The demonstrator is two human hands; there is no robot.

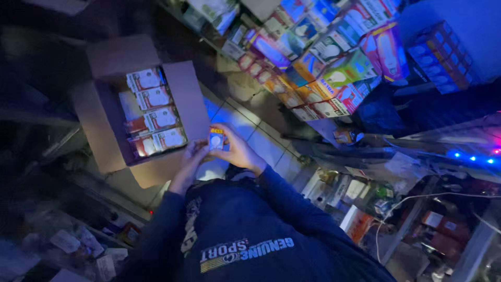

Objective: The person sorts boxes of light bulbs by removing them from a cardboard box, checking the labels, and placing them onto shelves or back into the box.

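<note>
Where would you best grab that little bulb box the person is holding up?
Probably by its two narrow side edges, coming in from left and right, as the left hand and right hand do now. The small bulb box is flat-faced and upright, so its sides give parallel surfaces.

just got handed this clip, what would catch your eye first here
First, the small bulb box at centre, held between the left hand and right hand. Just left of it, an open cardboard carton shows a row of similar boxes. Bright stacked bulb packages fill the upper right.
</note>
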